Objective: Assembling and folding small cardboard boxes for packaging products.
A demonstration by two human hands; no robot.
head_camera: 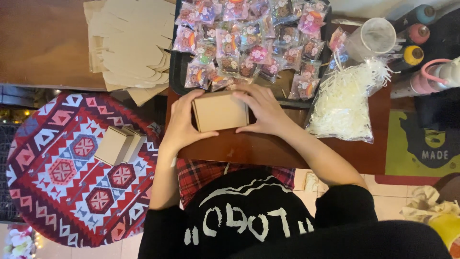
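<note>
In the head view, the left hand (181, 122) and right hand (262, 111) were clamped on a small brown cardboard box (220, 111) from 9 and 3 o'clock, fingers curled over its edges. It sat on the dark worktop (268, 148), with a tray of wrapped sweets (249, 43) at 12 o'clock.

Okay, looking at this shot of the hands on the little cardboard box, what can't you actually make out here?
- Head view: the cardboard box is shut, so its inside is hidden.
- Left hand and right hand cover its ends.
- Wrapped treats on the black tray: too small to identify.
- Pink bottle: cut off by the right edge.
</note>
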